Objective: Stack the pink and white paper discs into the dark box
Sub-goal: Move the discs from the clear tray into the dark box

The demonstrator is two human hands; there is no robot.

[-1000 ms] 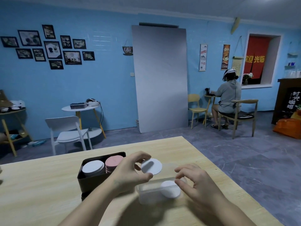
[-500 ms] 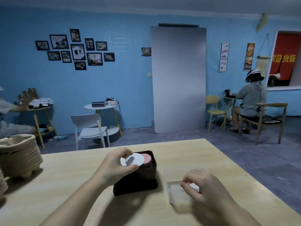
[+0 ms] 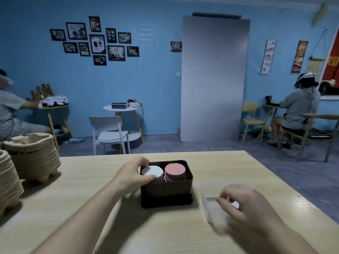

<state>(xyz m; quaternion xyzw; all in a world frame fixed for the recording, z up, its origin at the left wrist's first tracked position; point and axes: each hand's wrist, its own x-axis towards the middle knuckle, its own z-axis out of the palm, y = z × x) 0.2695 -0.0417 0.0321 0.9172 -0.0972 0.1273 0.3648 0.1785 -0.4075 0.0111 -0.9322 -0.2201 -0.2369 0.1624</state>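
The left hand (image 3: pixel 135 173) reaches forward with the forearm stretched over the surface (image 3: pixel 88 182). Its thumb and curled fingers pinch the white disc (image 3: pixel 153 171) lying on top of the white stack in the left half of the dark box (image 3: pixel 166 188). The pink stack (image 3: pixel 175 171) stands just beside it in the right half. The right hand (image 3: pixel 245 204) hangs with curled fingers over a clear tub (image 3: pixel 209 206), where a second white disc (image 3: pixel 235 205) peeks out; whether the fingers hold it I cannot tell.

A small hanging sign (image 3: pixel 176 46) reads "Coffee", and an orange banner (image 3: pixel 299 57) has "COFFEE" at its foot.

The surface is pale wood, with stacked pulp trays (image 3: pixel 31 156) at its left. Behind are a blue wall, framed pictures (image 3: pixel 97 43), a grey board (image 3: pixel 213 77) and a white chair (image 3: pixel 108 131).
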